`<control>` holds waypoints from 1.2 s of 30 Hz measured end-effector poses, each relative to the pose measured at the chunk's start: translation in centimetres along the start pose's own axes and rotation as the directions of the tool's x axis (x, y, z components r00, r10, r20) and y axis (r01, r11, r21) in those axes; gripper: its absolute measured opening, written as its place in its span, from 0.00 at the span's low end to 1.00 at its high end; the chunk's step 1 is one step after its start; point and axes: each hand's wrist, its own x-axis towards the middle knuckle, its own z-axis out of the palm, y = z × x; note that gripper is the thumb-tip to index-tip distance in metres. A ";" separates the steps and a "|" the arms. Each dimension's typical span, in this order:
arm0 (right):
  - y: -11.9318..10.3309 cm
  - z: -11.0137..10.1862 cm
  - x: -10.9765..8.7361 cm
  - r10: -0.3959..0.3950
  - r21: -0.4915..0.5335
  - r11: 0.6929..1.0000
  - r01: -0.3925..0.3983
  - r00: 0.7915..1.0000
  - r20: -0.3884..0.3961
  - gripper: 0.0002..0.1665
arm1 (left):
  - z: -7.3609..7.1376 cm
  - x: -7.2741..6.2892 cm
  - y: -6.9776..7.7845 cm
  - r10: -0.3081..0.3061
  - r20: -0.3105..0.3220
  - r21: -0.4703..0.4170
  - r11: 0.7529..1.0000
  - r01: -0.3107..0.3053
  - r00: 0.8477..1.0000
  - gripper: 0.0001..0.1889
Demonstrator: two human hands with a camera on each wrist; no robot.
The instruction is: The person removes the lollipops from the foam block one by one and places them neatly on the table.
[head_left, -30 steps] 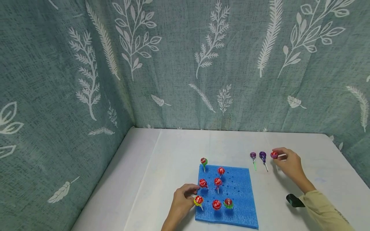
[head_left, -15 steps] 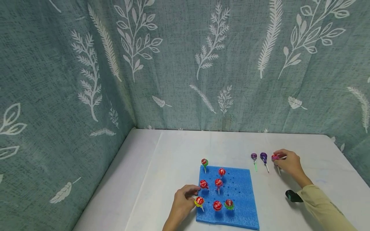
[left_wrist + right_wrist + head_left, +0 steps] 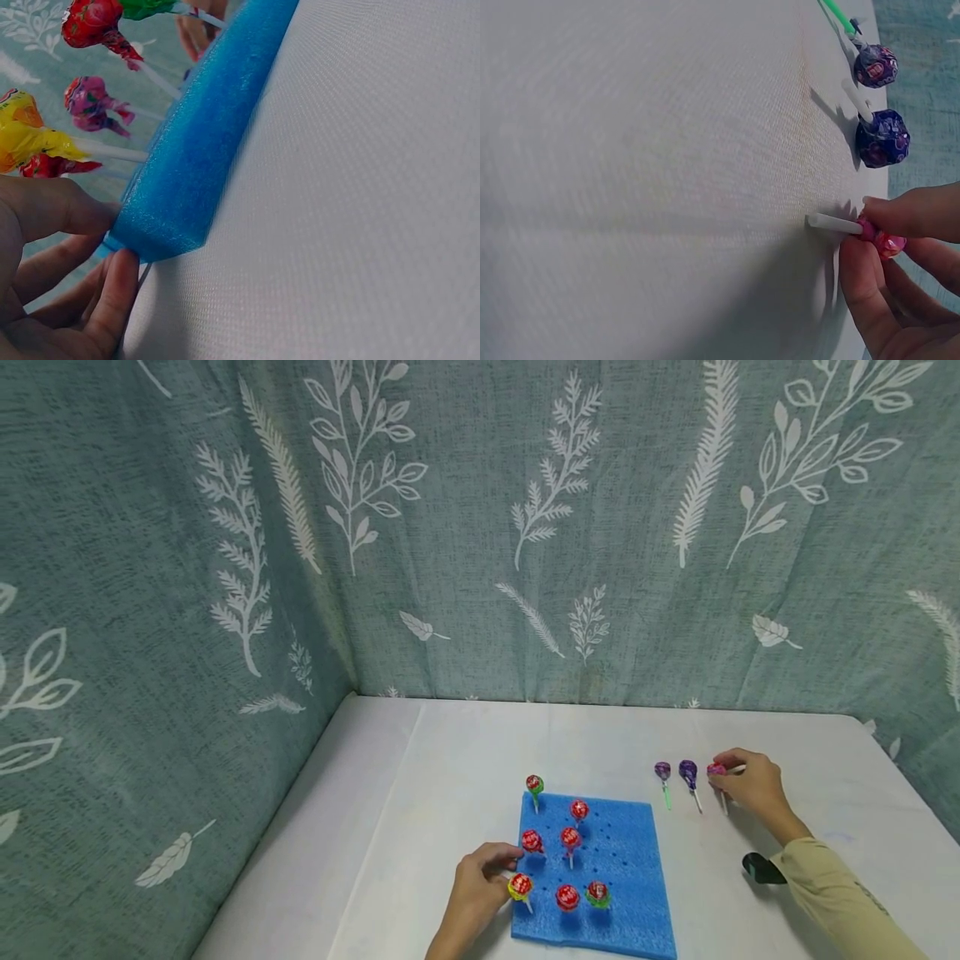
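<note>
Lollipops (image 3: pixel 571 837) with unreadable white lettering (image 3: pixel 567 897)

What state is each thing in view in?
Blue foam board, lying on the white table, gripped by the left hand
Seven round multicoloured lollipops, wrapped, stuck in the board
Round purple green-stick lollipop, wrapped, lying on the table
Round dark-purple white-stick lollipop, wrapped, lying beside it
Round pink white-stick lollipop, wrapped, pinched by the right hand

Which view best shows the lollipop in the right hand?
Right wrist: the pink lollipop is close up, white stick plain, though fingers hide part of the candy. Head: small, partly covered by the right hand. Left wrist: can't make it out.
</note>
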 end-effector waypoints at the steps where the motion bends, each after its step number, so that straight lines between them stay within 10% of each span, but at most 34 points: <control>1: 0.0 0.0 0.0 0.004 0.000 1.000 -0.004 1.000 0.003 0.18 | 0.0 0.0 -0.1 -0.006 0.001 -0.001 1.000 0.006 1.000 0.24; 6: -0.2 -0.1 0.0 0.005 -0.031 1.000 -0.005 1.000 0.012 0.19 | 0.3 0.5 -2.0 -0.019 -0.007 0.011 1.000 0.019 1.000 0.25; 36: -5.5 -1.5 -2.5 -0.219 -0.031 0.975 0.218 0.976 -0.012 0.17 | 0.3 0.4 -2.1 -0.021 -0.018 -0.035 0.999 0.020 1.000 0.23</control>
